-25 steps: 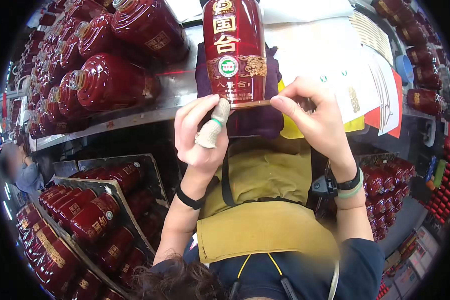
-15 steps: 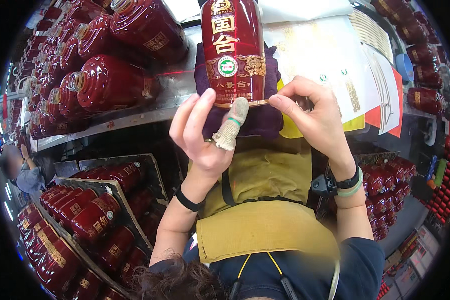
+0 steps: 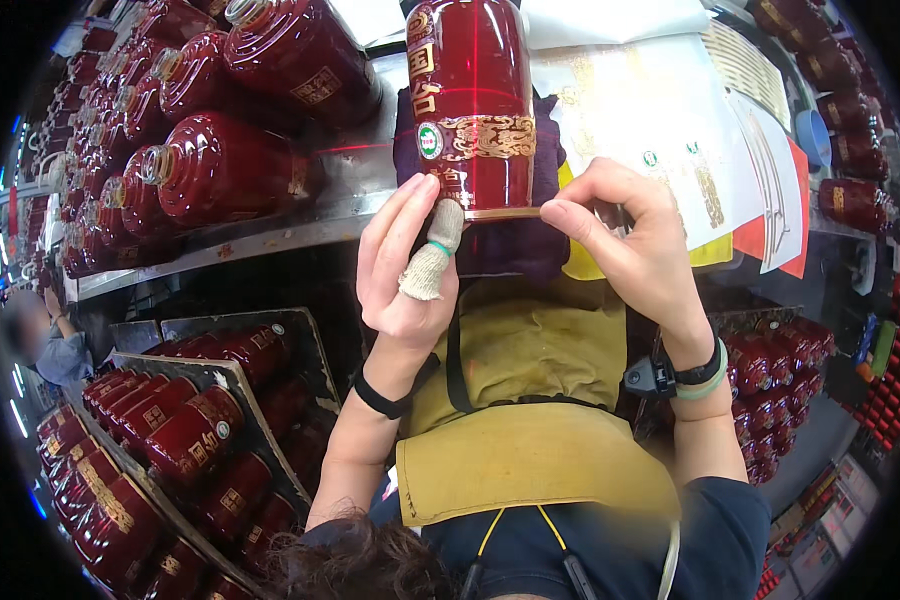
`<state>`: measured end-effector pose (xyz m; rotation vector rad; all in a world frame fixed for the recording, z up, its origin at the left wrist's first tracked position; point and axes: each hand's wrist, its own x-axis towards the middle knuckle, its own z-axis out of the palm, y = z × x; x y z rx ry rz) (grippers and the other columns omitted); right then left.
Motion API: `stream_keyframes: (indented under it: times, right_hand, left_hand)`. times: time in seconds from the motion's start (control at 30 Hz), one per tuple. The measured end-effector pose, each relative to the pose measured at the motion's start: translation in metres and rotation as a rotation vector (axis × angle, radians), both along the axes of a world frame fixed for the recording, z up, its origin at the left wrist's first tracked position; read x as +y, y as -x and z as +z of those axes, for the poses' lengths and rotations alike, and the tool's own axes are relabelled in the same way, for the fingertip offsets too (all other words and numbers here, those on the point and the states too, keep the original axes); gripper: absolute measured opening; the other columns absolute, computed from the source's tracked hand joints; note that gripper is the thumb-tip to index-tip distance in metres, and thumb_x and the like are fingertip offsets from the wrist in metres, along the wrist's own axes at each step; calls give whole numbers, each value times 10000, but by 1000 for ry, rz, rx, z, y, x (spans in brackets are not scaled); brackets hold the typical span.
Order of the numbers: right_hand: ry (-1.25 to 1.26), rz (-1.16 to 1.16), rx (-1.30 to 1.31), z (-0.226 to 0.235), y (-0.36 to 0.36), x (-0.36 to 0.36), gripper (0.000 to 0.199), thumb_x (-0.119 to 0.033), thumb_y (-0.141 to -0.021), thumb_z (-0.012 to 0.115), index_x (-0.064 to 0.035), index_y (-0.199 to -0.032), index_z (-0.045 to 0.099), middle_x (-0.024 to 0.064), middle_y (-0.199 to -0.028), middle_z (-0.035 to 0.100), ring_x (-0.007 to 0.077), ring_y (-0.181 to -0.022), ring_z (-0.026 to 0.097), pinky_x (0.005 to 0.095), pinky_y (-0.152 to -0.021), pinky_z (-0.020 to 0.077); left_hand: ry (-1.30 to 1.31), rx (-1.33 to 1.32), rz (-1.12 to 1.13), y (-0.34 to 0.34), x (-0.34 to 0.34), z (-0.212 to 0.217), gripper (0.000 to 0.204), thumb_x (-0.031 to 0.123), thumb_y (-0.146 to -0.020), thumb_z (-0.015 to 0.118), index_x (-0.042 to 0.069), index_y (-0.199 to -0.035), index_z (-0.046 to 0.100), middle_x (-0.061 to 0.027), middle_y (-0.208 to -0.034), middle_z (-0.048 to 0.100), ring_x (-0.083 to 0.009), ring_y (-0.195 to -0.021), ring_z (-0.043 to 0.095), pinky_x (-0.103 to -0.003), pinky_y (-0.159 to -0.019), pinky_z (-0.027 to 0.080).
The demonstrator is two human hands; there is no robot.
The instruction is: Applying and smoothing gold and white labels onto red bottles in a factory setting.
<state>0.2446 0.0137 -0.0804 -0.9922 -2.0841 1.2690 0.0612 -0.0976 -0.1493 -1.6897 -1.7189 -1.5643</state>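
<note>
A dark red glass bottle [image 3: 485, 70] with gold decoration and a small green-and-white round emblem lies on a purple cloth [image 3: 530, 245], its base toward me. My left hand [image 3: 402, 260] is closed at the bottle's lower left edge, fingertips along its side. One digit wears a knitted, off-white finger cover with a green band [image 3: 432, 262], which touches the base. At the base's right corner is the thumb tip of my right hand [image 3: 625, 235], its index finger bent in a pinch. Anything between those fingertips is too small or hidden to make out.
Several similar red bottles [image 3: 220, 170] crowd the bench at left. White sheets with gold and green prints [image 3: 660, 120] lie at right, over yellow and red ones. Bottles also fill a divided crate [image 3: 185, 430] at lower left. Another person [image 3: 60, 345] is at far left.
The bottle has rolled so its emblem and gold characters shifted left. My left fingers, spread before, have come together against its side. My right hand has barely moved.
</note>
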Motion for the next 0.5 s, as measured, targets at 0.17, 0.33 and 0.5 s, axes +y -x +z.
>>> stream_keyframes:
  times: [0.17, 0.33, 0.5]
  right_hand:
    - [-13, 32, 28, 11, 0, -4, 160, -127, -892, 791, 9, -842, 724, 62, -733, 647, 155, -672, 555, 314, -635, 433]
    - [6, 4, 22, 2, -1, 0, 167, -135, -887, 799, 9, -843, 726, 60, -725, 638, 151, -664, 551, 312, -630, 431]
    - [-1, -9, -8, -2, -1, 1, 170, -140, -886, 802, 9, -849, 729, 57, -726, 630, 149, -664, 541, 310, -628, 429]
  left_hand:
    - [43, 143, 57, 0, -2, 5, 337, -118, -805, 777, -129, -1132, 693, -213, -1195, 711, -364, -1098, 695, -415, -939, 598]
    - [4, 182, 41, -4, 1, 6, 498, -104, -798, 792, -142, -1262, 613, -218, -1276, 665, -371, -1188, 639, -421, -978, 575]
    - [44, 90, -2, -7, 5, 14, 460, -81, -821, 808, -141, -1243, 633, -218, -1306, 658, -345, -1148, 672, -411, -970, 580]
